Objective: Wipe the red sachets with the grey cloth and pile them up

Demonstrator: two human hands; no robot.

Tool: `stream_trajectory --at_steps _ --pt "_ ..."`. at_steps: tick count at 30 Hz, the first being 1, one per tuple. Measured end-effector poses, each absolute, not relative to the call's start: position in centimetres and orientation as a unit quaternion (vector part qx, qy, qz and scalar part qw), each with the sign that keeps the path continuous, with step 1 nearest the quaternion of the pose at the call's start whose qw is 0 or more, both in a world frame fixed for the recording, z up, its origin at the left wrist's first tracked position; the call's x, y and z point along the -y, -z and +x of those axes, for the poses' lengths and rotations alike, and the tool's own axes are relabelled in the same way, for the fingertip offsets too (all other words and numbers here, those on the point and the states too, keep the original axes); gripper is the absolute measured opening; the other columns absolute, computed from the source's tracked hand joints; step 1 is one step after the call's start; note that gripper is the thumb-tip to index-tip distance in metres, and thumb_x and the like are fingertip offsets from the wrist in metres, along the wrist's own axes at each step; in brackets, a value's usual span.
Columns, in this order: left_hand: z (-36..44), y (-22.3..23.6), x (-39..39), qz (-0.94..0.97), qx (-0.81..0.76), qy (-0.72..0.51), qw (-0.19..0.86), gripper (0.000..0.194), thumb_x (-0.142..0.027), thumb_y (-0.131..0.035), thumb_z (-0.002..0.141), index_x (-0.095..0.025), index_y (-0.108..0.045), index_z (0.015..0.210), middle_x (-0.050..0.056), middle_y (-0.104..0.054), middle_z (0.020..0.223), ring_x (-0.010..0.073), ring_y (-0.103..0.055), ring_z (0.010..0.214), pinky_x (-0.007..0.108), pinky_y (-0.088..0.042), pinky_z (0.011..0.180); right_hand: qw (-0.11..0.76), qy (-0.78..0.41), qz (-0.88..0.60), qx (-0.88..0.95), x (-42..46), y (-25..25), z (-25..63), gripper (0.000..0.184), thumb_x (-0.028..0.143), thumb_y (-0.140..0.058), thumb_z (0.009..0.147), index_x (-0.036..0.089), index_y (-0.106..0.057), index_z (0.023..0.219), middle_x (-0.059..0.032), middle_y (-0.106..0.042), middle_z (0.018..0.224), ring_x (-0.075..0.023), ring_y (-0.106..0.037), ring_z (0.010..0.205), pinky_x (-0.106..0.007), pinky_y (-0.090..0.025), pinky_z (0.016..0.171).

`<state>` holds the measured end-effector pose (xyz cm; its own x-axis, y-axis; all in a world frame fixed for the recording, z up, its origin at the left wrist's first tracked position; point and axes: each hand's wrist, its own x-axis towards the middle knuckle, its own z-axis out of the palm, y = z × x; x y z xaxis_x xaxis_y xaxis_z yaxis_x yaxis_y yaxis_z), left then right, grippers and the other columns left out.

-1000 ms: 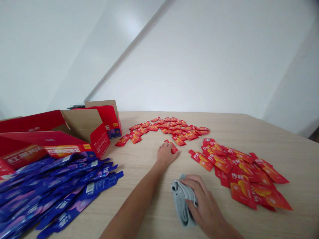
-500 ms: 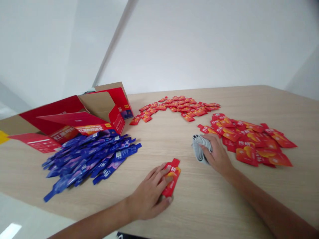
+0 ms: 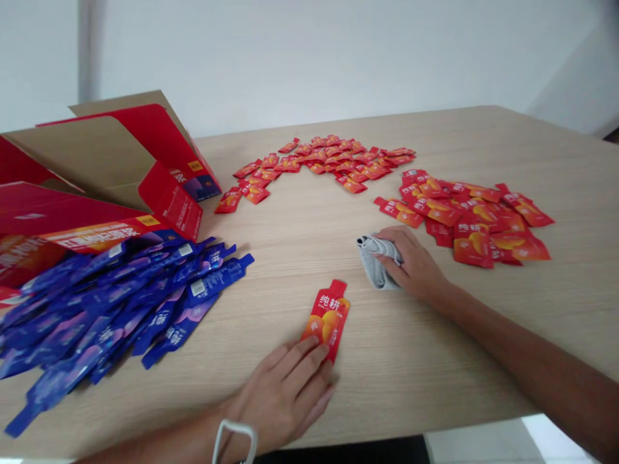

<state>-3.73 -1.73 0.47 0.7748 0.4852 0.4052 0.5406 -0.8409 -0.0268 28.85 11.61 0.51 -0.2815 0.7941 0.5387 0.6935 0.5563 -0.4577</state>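
Note:
A single red sachet (image 3: 330, 316) with orange fruit printed on it lies flat on the table in front of me. My left hand (image 3: 290, 393) rests its outstretched fingertips on the sachet's lower end; the thumb is hidden. To the right of it, my right hand (image 3: 413, 264) is closed round a folded grey cloth (image 3: 377, 261), which touches or nearly touches the table. Beyond that hand spreads a pile of red sachets (image 3: 476, 219). Another arc of red sachets (image 3: 333, 158) lies farther back.
At the left, a heap of dark blue sachets (image 3: 120, 296) lies before open red cardboard boxes (image 3: 167, 200). A pale wood table (image 3: 290, 251) carries everything, with its near edge just below my left hand. A white wall (image 3: 314, 64) stands behind.
My left hand has slid back toward me, uncovering more of the red sachet, and its thumb has gone from sight. My right hand still grips the cloth. The view has tilted down.

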Motion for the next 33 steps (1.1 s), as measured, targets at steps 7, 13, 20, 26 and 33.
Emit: stream_trajectory --at_steps 7,13,20,26,33 --pt "-3.8 0.3 2.2 -0.941 0.23 0.218 0.117 0.039 -0.04 -0.069 0.093 -0.012 -0.071 0.119 0.009 -0.073 0.122 0.0263 -0.064 0.123 0.036 -0.05 0.108 0.279 -0.084 -0.382 0.877 -7.1 -3.8 22.8 0.04 0.021 -0.055 0.093 0.023 -0.055 0.132 -0.0108 -0.061 0.125 -0.025 -0.062 0.114 -0.038 -0.057 0.092" --pt "-4.0 0.7 3.3 -0.93 0.268 0.227 0.109 0.042 -0.049 -0.063 0.095 -0.012 -0.072 0.114 0.01 -0.075 0.118 0.0247 -0.069 0.115 0.034 -0.053 0.102 0.137 -0.13 -0.316 0.93 -6.1 -1.7 18.4 0.04 0.015 -0.061 0.089 0.023 -0.059 0.128 -0.0072 -0.064 0.124 -0.0208 -0.065 0.104 -0.031 -0.058 0.082" --pt "-4.5 0.7 3.1 -0.944 0.232 0.203 0.119 0.064 -0.064 -0.049 0.097 -0.007 -0.07 0.116 0.016 -0.073 0.121 0.0284 -0.066 0.12 0.037 -0.05 0.103 0.181 -0.078 -0.48 0.855 -11.1 -2.4 21.1 0.038 0.014 -0.055 0.092 0.024 -0.055 0.129 -0.0096 -0.06 0.126 -0.0245 -0.063 0.114 -0.038 -0.059 0.088" --pt "-4.8 1.1 3.3 -0.951 0.222 0.177 0.123 0.066 -0.066 -0.047 0.097 -0.008 -0.069 0.119 0.016 -0.075 0.116 0.0296 -0.068 0.114 0.04 -0.045 0.105 0.201 -0.079 -0.333 0.918 -5.7 -3.1 17.7 0.037 0.018 -0.057 0.092 0.022 -0.058 0.129 -0.0096 -0.064 0.121 -0.0216 -0.064 0.108 -0.032 -0.058 0.085" --pt "-4.8 0.6 3.2 -0.952 0.221 0.176 0.119 0.067 -0.064 -0.047 0.098 -0.005 -0.067 0.123 0.019 -0.071 0.123 0.0317 -0.064 0.122 0.043 -0.038 0.113 0.114 -0.065 -0.383 0.915 -9.6 -1.7 18.8 0.031 0.016 -0.057 0.095 0.02 -0.061 0.125 -0.0099 -0.064 0.121 -0.0223 -0.065 0.105 -0.034 -0.059 0.083"
